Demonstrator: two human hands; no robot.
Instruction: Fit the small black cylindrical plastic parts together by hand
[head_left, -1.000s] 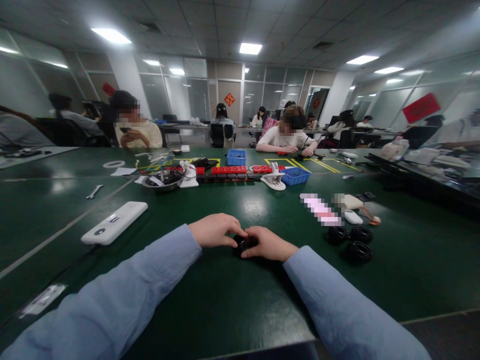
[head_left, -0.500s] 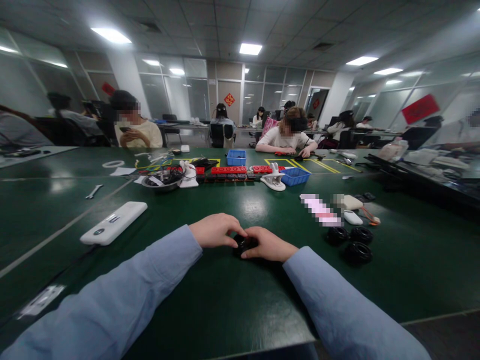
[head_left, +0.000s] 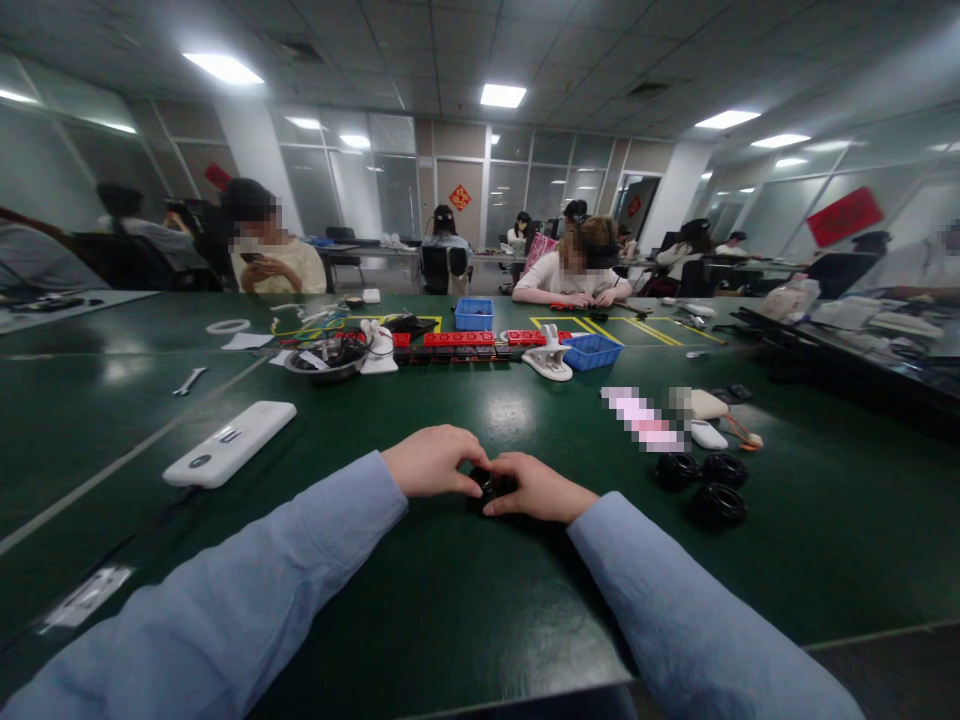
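At the middle of the green table (head_left: 480, 610), my left hand (head_left: 439, 462) curls its thumb and fingers around one side of a small black round piece (head_left: 484, 483). My right hand (head_left: 538, 488) closes on the other side of the same piece, with the fingertips of both hands nearly meeting. Fingers cover much of it, and its exact kind cannot be made out. To the right of my right hand lie three black ring-shaped pieces (head_left: 721, 505), grouped close together.
A white power bank (head_left: 231, 445) with a cable lies left, near a wrench (head_left: 190, 381). Farther back are a metal bowl (head_left: 322, 375) of cables, red blocks (head_left: 459, 339), a white clip (head_left: 547, 355) and blue baskets (head_left: 592, 352). Two people sit across the table.
Both my hands stay in place around the black round piece, which appears slightly turned between the fingers. Across the table, a person's hands have drawn closer together.
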